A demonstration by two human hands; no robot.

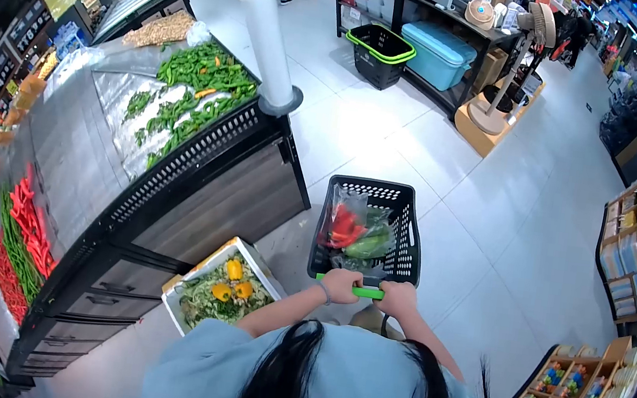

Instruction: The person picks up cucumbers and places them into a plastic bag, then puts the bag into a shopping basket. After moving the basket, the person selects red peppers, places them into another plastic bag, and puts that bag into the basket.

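Observation:
Both of my hands grip the green handle of a black shopping basket in front of me. My left hand is wrapped round the handle's left part, with a band on that wrist. My right hand closes round its right end. Inside the basket lies a clear bag of red peppers, and beside it a clear bag of green vegetables whose exact kind I cannot make out.
A produce stand on the left bears green peppers and red peppers; a plastic bag roll rises at its corner. A white box of trimmings sits below. Ahead are another basket, a blue bin and a fan.

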